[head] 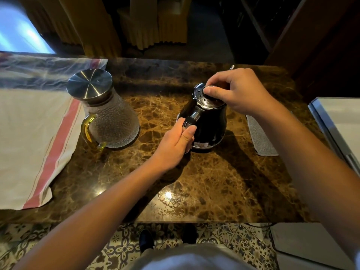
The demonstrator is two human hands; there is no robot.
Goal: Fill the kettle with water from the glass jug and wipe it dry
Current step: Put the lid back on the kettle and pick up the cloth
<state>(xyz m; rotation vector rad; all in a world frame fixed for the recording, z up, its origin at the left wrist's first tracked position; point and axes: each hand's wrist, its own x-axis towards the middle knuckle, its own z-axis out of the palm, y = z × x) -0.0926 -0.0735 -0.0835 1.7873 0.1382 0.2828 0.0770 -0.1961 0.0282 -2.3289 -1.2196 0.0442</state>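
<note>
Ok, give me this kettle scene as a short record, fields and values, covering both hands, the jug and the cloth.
left hand: gripping the kettle handle
right hand: fingers on the kettle lid's knob
kettle: black, upright on the marble counter, lid on
glass jug: left of the kettle, steel lid on, untouched
grey cloth: flat on the counter, right of the kettle
striped towel: spread at the left

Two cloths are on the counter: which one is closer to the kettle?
The small grey textured cloth, lying just right of the black kettle under the right forearm. The large white cloth with red stripes lies far left, beyond the glass jug.
</note>
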